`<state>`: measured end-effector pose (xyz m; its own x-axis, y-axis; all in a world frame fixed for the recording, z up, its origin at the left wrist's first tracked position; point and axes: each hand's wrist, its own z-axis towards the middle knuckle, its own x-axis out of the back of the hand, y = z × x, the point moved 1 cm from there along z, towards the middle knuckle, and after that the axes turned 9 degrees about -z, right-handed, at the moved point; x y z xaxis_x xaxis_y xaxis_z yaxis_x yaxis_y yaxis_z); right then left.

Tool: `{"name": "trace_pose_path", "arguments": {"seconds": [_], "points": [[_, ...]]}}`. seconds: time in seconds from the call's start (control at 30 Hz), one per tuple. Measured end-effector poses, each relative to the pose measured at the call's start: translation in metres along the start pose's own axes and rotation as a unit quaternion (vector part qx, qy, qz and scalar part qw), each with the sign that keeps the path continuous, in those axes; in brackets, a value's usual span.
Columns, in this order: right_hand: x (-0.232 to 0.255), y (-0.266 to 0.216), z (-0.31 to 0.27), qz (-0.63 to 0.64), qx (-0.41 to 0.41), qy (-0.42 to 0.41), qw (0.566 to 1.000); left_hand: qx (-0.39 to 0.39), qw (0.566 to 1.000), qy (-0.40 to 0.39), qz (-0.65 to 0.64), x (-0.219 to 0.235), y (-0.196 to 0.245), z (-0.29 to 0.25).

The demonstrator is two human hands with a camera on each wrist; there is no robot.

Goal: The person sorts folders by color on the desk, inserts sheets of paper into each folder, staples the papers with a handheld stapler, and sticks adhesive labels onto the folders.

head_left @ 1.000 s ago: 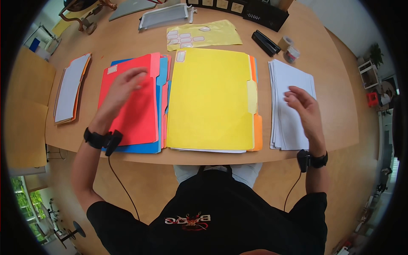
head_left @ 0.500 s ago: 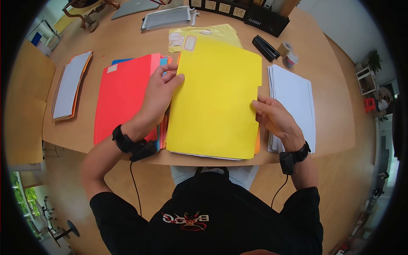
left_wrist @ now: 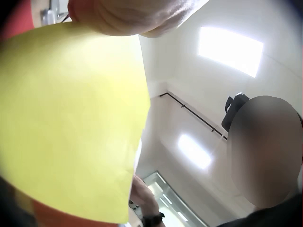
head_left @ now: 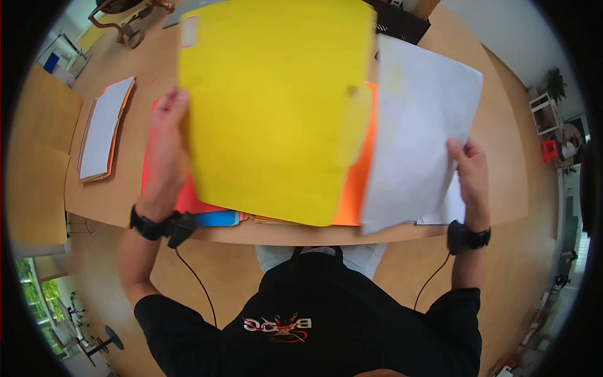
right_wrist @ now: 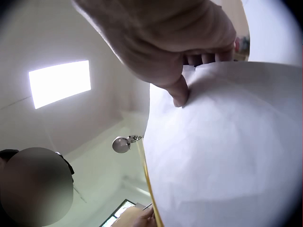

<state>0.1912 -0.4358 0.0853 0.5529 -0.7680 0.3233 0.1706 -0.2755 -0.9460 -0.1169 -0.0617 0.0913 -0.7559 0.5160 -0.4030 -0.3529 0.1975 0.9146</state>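
Observation:
My left hand [head_left: 164,157] grips the left edge of a yellow file folder [head_left: 270,119], raised and blurred by motion. The folder has a small label at its top left corner and fills much of the left wrist view. With my right hand [head_left: 472,179] I pinch the right edge of white paper [head_left: 424,125], the thumb [right_wrist: 179,92] flat on its face in the right wrist view. This paper is lifted to the right of the folder. Between the two shows an orange folder [head_left: 359,182]. Behind my left hand lie a red folder [head_left: 191,198] and a blue folder [head_left: 217,218], mostly covered.
At the table's left lies a stack of white paper and orange folders [head_left: 105,129]. More white sheets [head_left: 449,204] lie under my right hand. A black desk organizer [head_left: 402,22] stands at the back, partly hidden. The table's front edge [head_left: 301,236] runs close to my body.
My hands came in from over the red folder and the right paper stack to the yellow folder's edges. Since then the folder has risen and moved away, and white paper has come out rightward.

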Motion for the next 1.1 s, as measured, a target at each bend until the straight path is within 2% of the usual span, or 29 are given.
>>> {"name": "trace_pose_path", "arguments": {"seconds": [0.1, 0.13, 0.23, 0.3, 0.37, 0.43, 0.47, 0.5, 0.53, 0.6, 0.63, 0.67, 0.7, 0.77, 0.8, 0.87, 0.9, 0.93, 1.0, 1.1], "points": [[0.060, 0.020, 0.008, -0.020, -0.030, 0.049, 0.998, -0.034, 0.994, 0.089, 0.060, 0.047, 0.023, 0.021], [0.075, 0.027, 0.008, -0.019, -0.033, 0.052, 0.998, -0.032, 0.994, 0.086, 0.062, 0.059, 0.027, 0.024], [0.104, 0.053, 0.007, -0.071, -0.077, 0.078, 0.991, -0.003, 0.984, 0.118, 0.133, 0.104, 0.030, 0.033], [0.110, 0.071, 0.009, -0.076, -0.110, 0.075, 0.988, 0.057, 0.959, 0.177, 0.212, 0.149, 0.018, 0.042], [0.110, 0.076, 0.010, -0.118, -0.143, 0.068, 0.980, 0.079, 0.954, 0.152, 0.247, 0.196, 0.003, 0.053], [0.103, 0.077, 0.010, -0.159, -0.175, 0.056, 0.970, 0.102, 0.945, 0.130, 0.283, 0.196, 0.001, 0.050], [0.097, 0.077, 0.010, -0.269, -0.117, 0.133, 0.947, 0.016, 0.920, 0.157, 0.359, 0.194, -0.003, 0.051], [0.088, 0.075, 0.008, -0.374, -0.056, 0.208, 0.902, -0.070, 0.882, 0.180, 0.429, 0.182, -0.005, 0.048], [0.080, 0.068, 0.008, -0.373, -0.057, 0.207, 0.903, -0.069, 0.882, 0.180, 0.430, 0.166, -0.002, 0.045], [0.057, 0.043, 0.008, -0.265, 0.042, 0.154, 0.951, -0.073, 0.922, 0.081, 0.370, 0.129, 0.012, 0.042], [0.042, 0.035, 0.008, -0.265, 0.040, 0.154, 0.951, -0.071, 0.922, 0.080, 0.371, 0.112, 0.012, 0.040], [0.021, 0.027, 0.008, -0.161, 0.028, 0.066, 0.984, -0.009, 0.940, 0.005, 0.342, 0.094, 0.009, 0.040], [0.000, 0.020, 0.007, -0.052, 0.018, -0.022, 0.998, 0.052, 0.947, -0.070, 0.309, 0.075, 0.003, 0.038], [-0.040, 0.008, 0.001, 0.011, -0.038, -0.133, 0.990, 0.065, 0.925, -0.161, 0.339, 0.031, -0.017, 0.029], [-0.052, 0.004, -0.001, -0.008, -0.052, -0.171, 0.984, 0.052, 0.923, -0.177, 0.337, 0.016, -0.032, 0.025], [-0.071, 0.002, -0.004, -0.081, -0.071, -0.191, 0.976, 0.051, 0.906, -0.188, 0.375, -0.014, -0.046, 0.014], [-0.076, -0.002, -0.005, -0.076, -0.075, -0.202, 0.973, 0.043, 0.910, -0.187, 0.368, -0.020, -0.058, 0.009], [-0.078, -0.005, -0.006, -0.070, -0.079, -0.214, 0.971, 0.029, 0.885, -0.223, 0.409, -0.027, -0.060, 0.008], [-0.078, 0.001, -0.002, -0.054, -0.088, -0.219, 0.970, 0.133, 0.864, -0.262, 0.408, -0.047, -0.050, 0.001], [-0.079, 0.007, -0.002, -0.031, -0.098, -0.231, 0.968, 0.161, 0.883, -0.288, 0.334, -0.042, -0.063, 0.004]]}}
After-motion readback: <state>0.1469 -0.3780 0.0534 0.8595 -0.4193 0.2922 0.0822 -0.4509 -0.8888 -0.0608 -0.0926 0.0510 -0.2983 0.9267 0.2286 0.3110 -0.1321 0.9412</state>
